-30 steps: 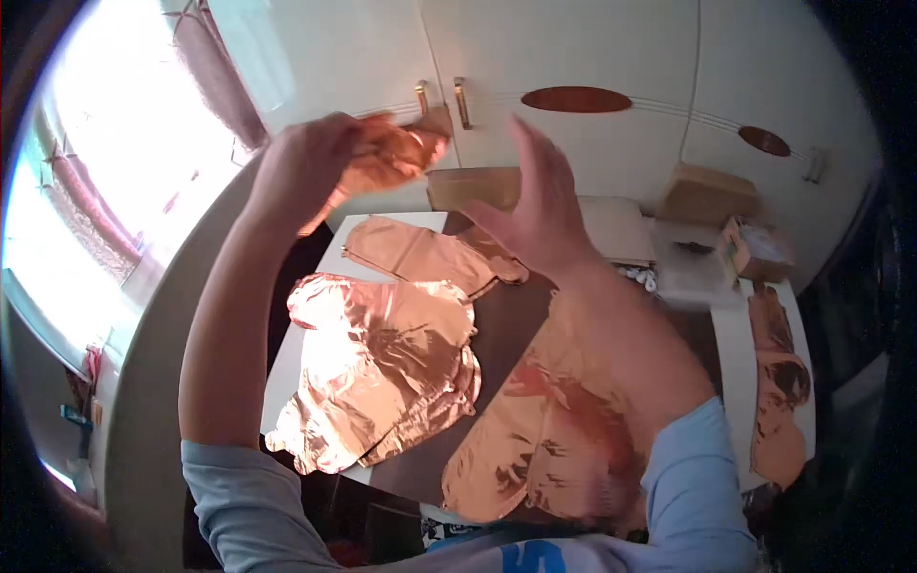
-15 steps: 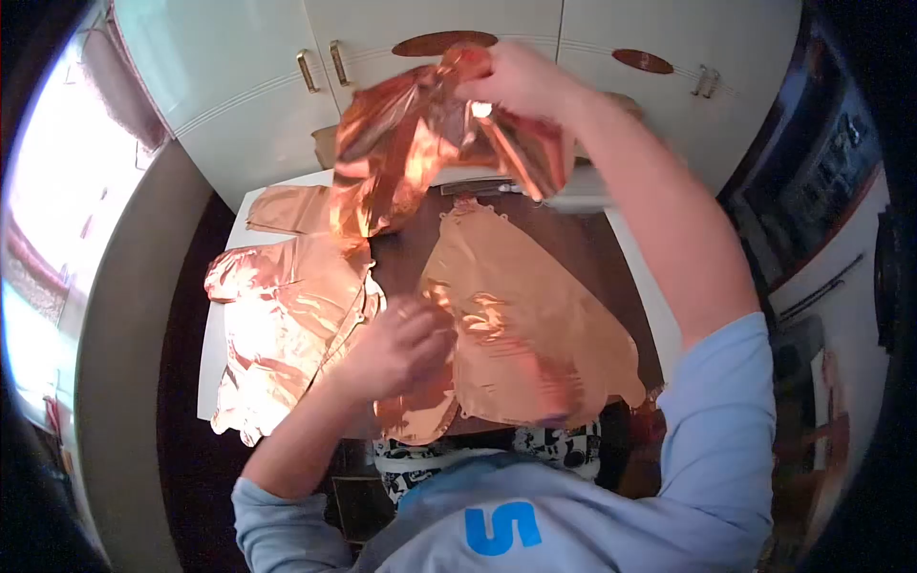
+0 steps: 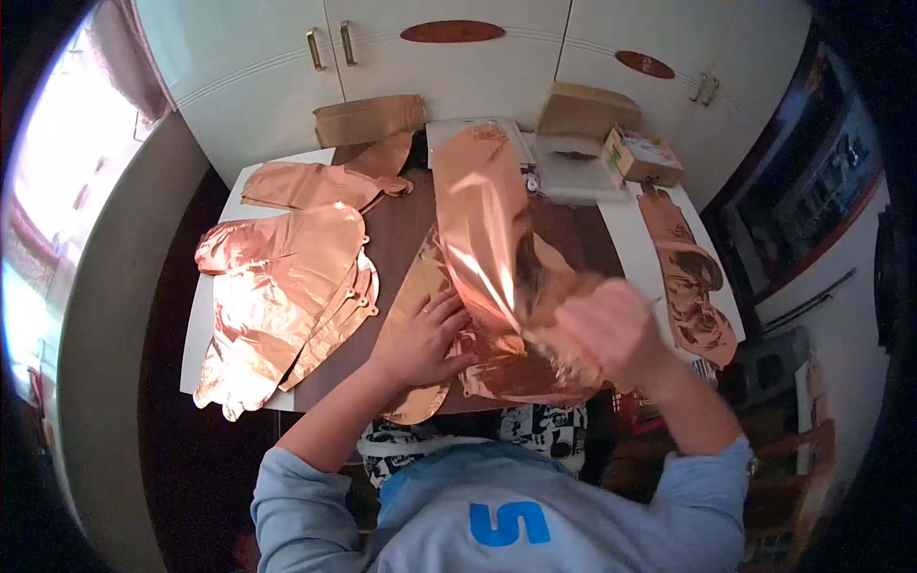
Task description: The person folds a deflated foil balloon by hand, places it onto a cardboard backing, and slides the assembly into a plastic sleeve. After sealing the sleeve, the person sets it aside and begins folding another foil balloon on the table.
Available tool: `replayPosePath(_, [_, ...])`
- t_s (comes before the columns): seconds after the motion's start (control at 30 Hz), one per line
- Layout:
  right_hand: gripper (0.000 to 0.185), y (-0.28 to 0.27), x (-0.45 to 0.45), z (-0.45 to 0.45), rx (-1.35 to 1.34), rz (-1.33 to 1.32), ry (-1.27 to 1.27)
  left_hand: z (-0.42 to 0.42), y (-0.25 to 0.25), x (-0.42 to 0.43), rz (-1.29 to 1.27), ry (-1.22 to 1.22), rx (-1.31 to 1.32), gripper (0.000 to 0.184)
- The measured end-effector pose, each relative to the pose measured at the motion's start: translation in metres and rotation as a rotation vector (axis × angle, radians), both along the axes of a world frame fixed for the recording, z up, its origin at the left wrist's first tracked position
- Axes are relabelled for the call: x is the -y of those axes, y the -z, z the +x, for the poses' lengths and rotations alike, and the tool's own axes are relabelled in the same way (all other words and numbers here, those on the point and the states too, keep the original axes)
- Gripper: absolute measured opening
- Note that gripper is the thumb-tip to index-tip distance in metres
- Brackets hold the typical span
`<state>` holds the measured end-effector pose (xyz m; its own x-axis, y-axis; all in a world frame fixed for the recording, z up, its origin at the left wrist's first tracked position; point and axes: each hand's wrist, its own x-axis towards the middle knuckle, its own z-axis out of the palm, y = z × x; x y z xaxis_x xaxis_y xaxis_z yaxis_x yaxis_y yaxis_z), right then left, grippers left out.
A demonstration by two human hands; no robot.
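A long copper-coloured foil sheet [image 3: 482,220] lies in the middle of the table, over another foil piece [image 3: 411,315]. My left hand [image 3: 425,339] rests flat on the foil near the table's front edge, its fingers spread. My right hand [image 3: 611,329] is at the right side of the foil, its fingers curled and blurred by motion; what it grips there is hard to make out. The foil beside that hand is creased. To the left lies a pile of shiny foil pieces [image 3: 287,286], with more foil [image 3: 306,184] behind it.
Folded foil strips [image 3: 690,277] lie on the table's right side. Along the back stand a brown cardboard piece [image 3: 370,120], a cardboard box [image 3: 585,115], a clear plastic tray [image 3: 573,172] and a small open box [image 3: 645,158]. White cabinets [image 3: 497,72] rise behind.
The foil that my right hand held up above the table now lies spread down its middle. My right hand has come down to the front right, and my left hand has opened onto the foil.
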<state>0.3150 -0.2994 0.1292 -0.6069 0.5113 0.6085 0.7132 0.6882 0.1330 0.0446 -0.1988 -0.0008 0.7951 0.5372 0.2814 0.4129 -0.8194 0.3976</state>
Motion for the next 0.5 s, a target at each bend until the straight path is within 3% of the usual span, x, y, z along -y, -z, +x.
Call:
replayPosePath(0.1, [0.029,0.052,0.019,0.007,0.048,-0.058,0.009,0.002,0.007,0.003,-0.003,-0.016,0.049,0.051])
replayPosePath(0.2, [0.029,0.083,0.032,0.011,0.074,-0.116,0.043,0.002,0.013,0.0,0.033,0.006,0.119,0.05])
replayPosePath(0.23, [0.029,0.089,0.034,0.011,0.062,-0.129,0.057,0.0,0.008,0.001,-0.077,0.012,0.011,0.053])
replayPosePath(0.5, [0.028,0.091,0.051,-0.006,0.045,-0.17,0.267,-0.006,-0.006,0.005,0.007,-0.112,-0.004,0.065])
